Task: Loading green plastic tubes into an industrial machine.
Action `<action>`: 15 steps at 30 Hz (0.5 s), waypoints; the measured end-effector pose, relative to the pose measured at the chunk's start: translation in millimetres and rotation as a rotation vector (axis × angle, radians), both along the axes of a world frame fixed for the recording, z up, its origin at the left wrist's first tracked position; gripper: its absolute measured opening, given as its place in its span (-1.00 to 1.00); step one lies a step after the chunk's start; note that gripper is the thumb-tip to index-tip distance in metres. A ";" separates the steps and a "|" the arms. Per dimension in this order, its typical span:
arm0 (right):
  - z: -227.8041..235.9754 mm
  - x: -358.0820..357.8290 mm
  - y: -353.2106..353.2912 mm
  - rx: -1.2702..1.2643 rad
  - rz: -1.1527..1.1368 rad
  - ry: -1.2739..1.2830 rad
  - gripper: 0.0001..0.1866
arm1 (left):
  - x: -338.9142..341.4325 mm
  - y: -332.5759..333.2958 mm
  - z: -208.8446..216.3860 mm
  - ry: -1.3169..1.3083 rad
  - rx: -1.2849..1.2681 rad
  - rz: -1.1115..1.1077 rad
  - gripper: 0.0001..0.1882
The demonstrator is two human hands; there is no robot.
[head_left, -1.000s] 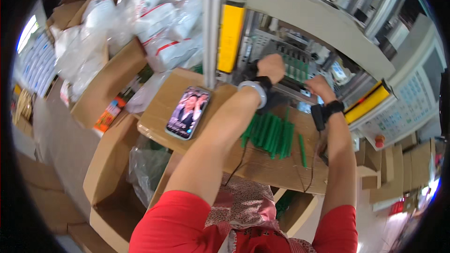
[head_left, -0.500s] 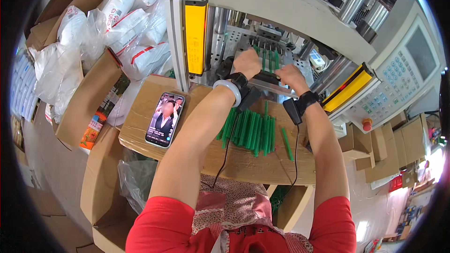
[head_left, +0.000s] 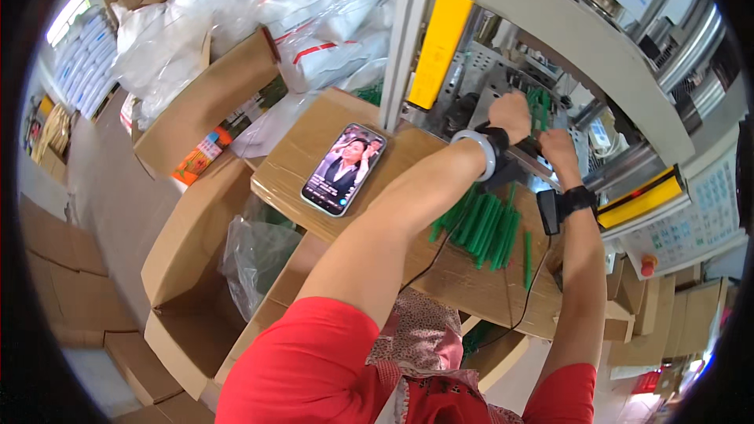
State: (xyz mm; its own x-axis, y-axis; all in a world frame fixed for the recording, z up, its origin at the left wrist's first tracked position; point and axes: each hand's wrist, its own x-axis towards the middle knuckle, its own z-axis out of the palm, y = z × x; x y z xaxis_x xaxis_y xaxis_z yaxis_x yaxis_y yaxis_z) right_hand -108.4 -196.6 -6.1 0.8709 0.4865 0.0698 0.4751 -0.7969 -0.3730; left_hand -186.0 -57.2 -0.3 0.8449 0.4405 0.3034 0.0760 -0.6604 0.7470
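Note:
Both my hands reach under the press frame, at a metal fixture holding several slim green plastic sticks [head_left: 543,108]. My left hand [head_left: 510,115] is closed at the left side of these sticks; its fingertips are turned away, so its contents are hidden. Lower and to the right, my right hand [head_left: 558,148] has its fingers pressed together at the near end of a green stick. On the cardboard-topped table before me lies a pile of green sticks [head_left: 485,228], partly behind my left forearm. One separate green stick [head_left: 527,261] lies to its right.
A lit phone [head_left: 343,170] lies on the table's left part. Yellow bars [head_left: 441,45] flank the press opening. A control panel with a red button [head_left: 648,265] stands at right. Open cardboard boxes [head_left: 177,330] and white bags [head_left: 314,8] fill the left. Black cables hang from my wrist straps.
My view has swung left and tilted, so the press, table and hands appear further right. Both hands stay by the sticks in the fixture, with little change in pose.

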 end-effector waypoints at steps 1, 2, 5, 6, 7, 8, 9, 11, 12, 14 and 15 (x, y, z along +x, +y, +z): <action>-2.1 2.4 1.5 0.041 -0.008 0.112 -0.60 | 0.5 -0.7 -1.5 0.003 0.001 0.016 -0.71; -1.5 5.9 0.0 0.082 -0.025 0.221 -0.60 | 2.6 -4.6 -2.5 0.023 -0.008 0.004 -0.73; -5.1 15.5 1.5 0.117 -0.034 0.319 -0.65 | 9.0 -11.8 -6.2 0.063 -0.025 -0.017 -0.75; -4.4 13.6 4.7 0.133 -0.039 0.370 -0.67 | 10.9 -12.2 -8.0 0.035 -0.048 -0.010 -0.75; -3.7 11.4 5.9 0.133 -0.033 0.370 -0.67 | 12.6 -11.9 -10.3 0.008 -0.071 -0.003 -0.74; -3.1 8.7 5.5 0.188 -0.059 0.418 -0.70 | 14.3 -10.2 -13.2 -0.018 -0.095 0.004 -0.74; -2.2 5.6 5.5 0.243 -0.085 0.466 -0.73 | 15.9 -6.9 -16.4 -0.018 -0.096 0.011 -0.74; -2.6 6.4 5.8 0.299 -0.117 0.514 -0.75 | 18.2 -1.9 -17.3 -0.003 -0.126 0.022 -0.78; -6.9 12.9 3.9 0.288 -0.104 0.499 -0.76 | 19.4 -2.1 -15.8 0.003 -0.140 0.021 -0.79; -21.0 30.2 -1.4 0.267 -0.078 0.468 -0.77 | 21.1 -7.5 -13.2 -0.027 -0.125 0.030 -0.82; -36.5 44.1 -4.8 0.268 -0.082 0.466 -0.77 | 20.9 -10.6 -11.7 -0.055 -0.114 0.049 -0.85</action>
